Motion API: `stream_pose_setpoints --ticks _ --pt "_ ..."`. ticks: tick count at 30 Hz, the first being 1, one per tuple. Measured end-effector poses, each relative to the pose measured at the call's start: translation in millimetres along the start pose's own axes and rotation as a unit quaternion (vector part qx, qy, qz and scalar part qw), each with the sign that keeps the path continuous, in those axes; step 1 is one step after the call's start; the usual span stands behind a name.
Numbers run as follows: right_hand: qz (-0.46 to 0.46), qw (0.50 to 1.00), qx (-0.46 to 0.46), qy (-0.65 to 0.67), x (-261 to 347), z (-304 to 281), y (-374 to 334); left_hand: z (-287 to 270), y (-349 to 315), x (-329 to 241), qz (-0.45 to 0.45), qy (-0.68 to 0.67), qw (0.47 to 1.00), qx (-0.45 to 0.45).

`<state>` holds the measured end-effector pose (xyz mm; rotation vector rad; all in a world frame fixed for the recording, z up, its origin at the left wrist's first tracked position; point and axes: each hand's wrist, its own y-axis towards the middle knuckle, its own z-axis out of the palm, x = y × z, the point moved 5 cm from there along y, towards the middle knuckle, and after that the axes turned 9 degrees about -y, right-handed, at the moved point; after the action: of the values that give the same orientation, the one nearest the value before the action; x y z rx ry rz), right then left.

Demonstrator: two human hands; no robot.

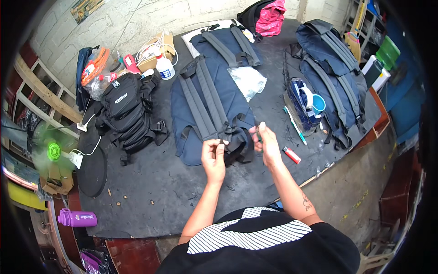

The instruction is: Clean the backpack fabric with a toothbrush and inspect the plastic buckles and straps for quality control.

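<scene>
A navy backpack [207, 100] with grey padded shoulder straps lies strap side up on the dark table in front of me. At its lower end, my left hand [213, 157] is closed in a pinch on a black strap [232, 145] that hangs in loops around the backpack's bottom edge. Just right of it, my right hand [265, 142] is closed with its fingers curled; a small dark greenish thing shows between them, too hidden to name. The two hands are apart.
A black backpack [127, 114] and a spray bottle [164, 66] are to the left. More navy backpacks [335, 77] lie to the right, beside a clear pouch [303, 107], a toothbrush [295, 124] and a red lighter [292, 155]. A purple bottle [77, 218] stands near the left edge.
</scene>
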<state>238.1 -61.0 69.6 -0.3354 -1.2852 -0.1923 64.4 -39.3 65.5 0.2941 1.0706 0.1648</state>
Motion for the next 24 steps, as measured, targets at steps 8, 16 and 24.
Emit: stream_pose_setpoints --ticks 8,16,24 --pt "0.323 0.904 0.231 0.162 -63.2 20.6 -33.0 21.3 -28.9 -42.2 -0.149 -0.121 0.974 0.124" --pt "0.183 0.97 0.156 0.045 -79.2 8.7 -56.0 -9.7 -105.2 -41.9 -0.234 0.106 0.899 0.356" --pt "0.102 0.977 0.177 -0.052 -54.7 11.2 -70.4 -27.1 -93.4 -25.4 -0.233 -0.059 0.92 0.309"
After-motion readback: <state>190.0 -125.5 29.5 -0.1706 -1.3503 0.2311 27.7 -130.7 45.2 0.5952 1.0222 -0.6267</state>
